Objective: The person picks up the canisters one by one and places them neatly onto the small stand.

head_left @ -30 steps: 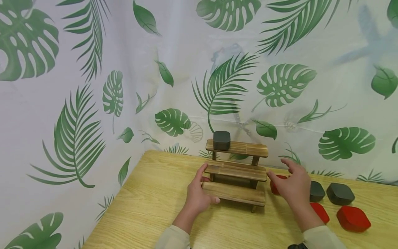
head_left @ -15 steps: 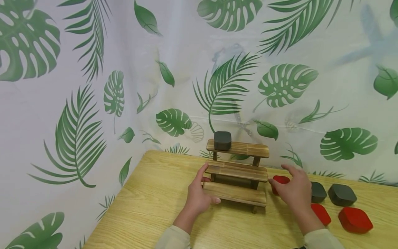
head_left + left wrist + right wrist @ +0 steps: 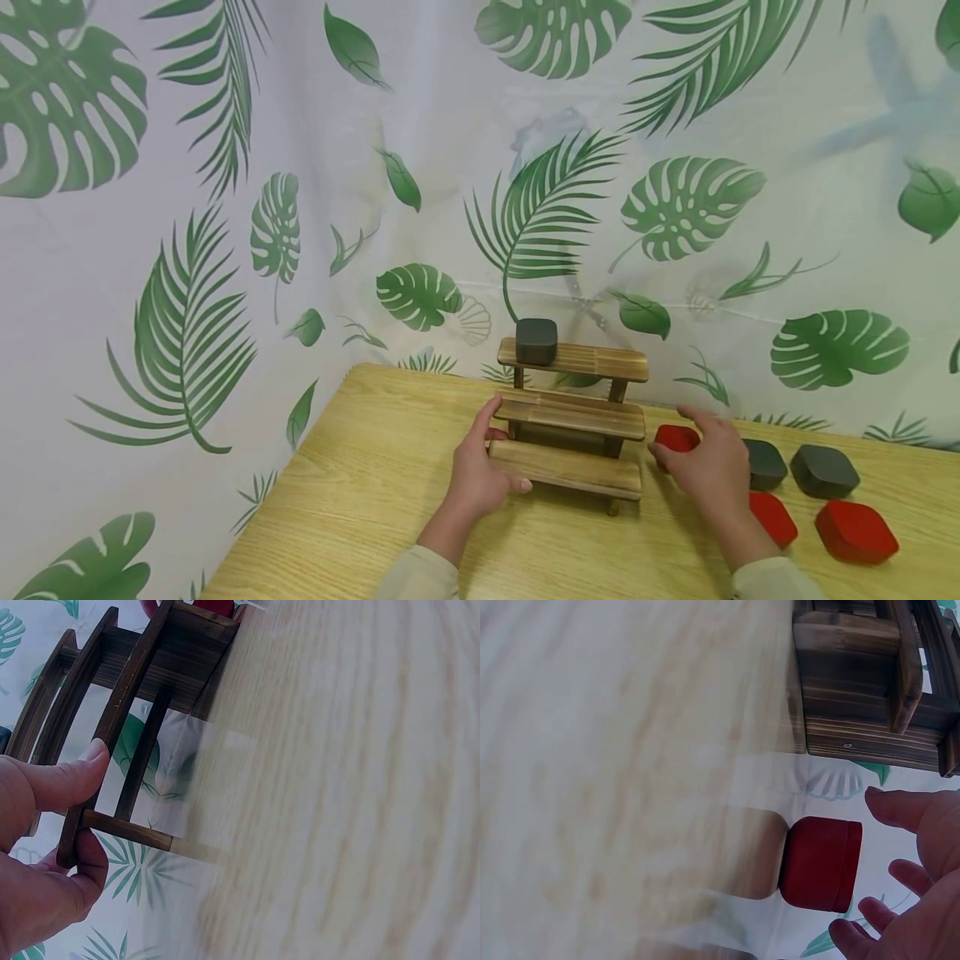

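A three-tier wooden display stand (image 3: 577, 468) stands on the table, a dark grey rounded box (image 3: 536, 342) on the left of its top tier. My left hand (image 3: 480, 479) grips the left end of its lowest board; in the left wrist view, the thumb and curled fingers are on opposite sides of that board (image 3: 135, 686). Right of the stand, my right hand (image 3: 712, 467) is spread around a red rounded box (image 3: 677, 437). In the right wrist view, a gap shows between this red box (image 3: 821, 862) and the fingers (image 3: 907, 877).
Two dark grey boxes (image 3: 825, 471) and two red boxes (image 3: 857, 531) sit on the table at the right, partly behind the right hand and forearm. A leaf-printed curtain (image 3: 450, 208) hangs behind the wooden table (image 3: 337, 500).
My right hand has lowered slightly beside the red box, and more of the box shows between thumb and fingers. The left hand and the stand stay in place.
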Tool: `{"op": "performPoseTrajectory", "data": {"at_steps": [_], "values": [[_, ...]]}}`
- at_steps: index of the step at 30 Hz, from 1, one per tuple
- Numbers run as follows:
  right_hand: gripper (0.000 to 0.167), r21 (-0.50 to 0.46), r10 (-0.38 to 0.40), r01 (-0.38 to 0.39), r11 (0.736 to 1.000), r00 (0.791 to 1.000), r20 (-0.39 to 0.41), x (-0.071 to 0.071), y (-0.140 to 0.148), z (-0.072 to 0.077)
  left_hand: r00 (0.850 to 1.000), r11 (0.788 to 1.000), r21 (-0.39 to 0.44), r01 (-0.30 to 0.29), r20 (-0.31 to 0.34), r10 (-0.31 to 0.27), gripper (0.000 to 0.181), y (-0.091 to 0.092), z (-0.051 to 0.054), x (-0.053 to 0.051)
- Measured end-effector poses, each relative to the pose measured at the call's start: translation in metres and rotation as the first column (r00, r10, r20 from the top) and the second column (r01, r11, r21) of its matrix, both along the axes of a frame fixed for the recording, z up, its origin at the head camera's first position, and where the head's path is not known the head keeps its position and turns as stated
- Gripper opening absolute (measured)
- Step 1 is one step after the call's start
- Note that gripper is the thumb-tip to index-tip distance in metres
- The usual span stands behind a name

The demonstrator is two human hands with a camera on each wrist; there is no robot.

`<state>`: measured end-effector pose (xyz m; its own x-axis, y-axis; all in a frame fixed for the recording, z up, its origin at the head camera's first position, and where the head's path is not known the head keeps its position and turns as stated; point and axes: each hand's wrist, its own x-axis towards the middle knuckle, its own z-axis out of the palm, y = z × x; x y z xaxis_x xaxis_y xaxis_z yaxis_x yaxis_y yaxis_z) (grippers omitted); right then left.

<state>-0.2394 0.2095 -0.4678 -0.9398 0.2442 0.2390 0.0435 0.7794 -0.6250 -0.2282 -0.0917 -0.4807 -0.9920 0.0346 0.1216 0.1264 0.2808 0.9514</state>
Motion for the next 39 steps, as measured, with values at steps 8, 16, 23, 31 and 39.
{"op": "performPoseTrajectory", "data": {"at_steps": [8,16,23,31,39], "values": [[0.067,0.015,0.018,-0.018,1.0,1.0,-0.018,0.002,0.0009,-0.0022,1.0,1.0,-0.006,-0.001,0.004,0.001,0.122,0.0003,0.0012,0.0007],[0.065,0.027,0.02,-0.02,0.999,1.0,-0.001,0.001,0.0012,-0.0026,1.0,1.0,-0.006,-0.006,0.007,0.006,0.123,0.0004,0.0005,0.0002],[0.066,0.018,0.019,-0.02,1.0,0.999,0.046,0.0,0.0019,-0.0039,1.0,1.0,-0.014,-0.008,0.003,0.008,0.123,0.0004,-0.001,-0.0001],[0.066,0.012,0.033,-0.034,0.999,0.998,0.061,-0.0016,0.0049,-0.0067,1.0,1.0,-0.011,-0.002,0.002,0.002,0.123,0.0001,-0.0005,0.0001],[0.066,0.012,0.041,-0.043,0.999,0.995,0.094,-0.0045,0.0067,-0.0095,1.0,1.0,0.001,0.003,0.007,-0.004,0.122,-0.0003,-0.0004,0.0008]]}}
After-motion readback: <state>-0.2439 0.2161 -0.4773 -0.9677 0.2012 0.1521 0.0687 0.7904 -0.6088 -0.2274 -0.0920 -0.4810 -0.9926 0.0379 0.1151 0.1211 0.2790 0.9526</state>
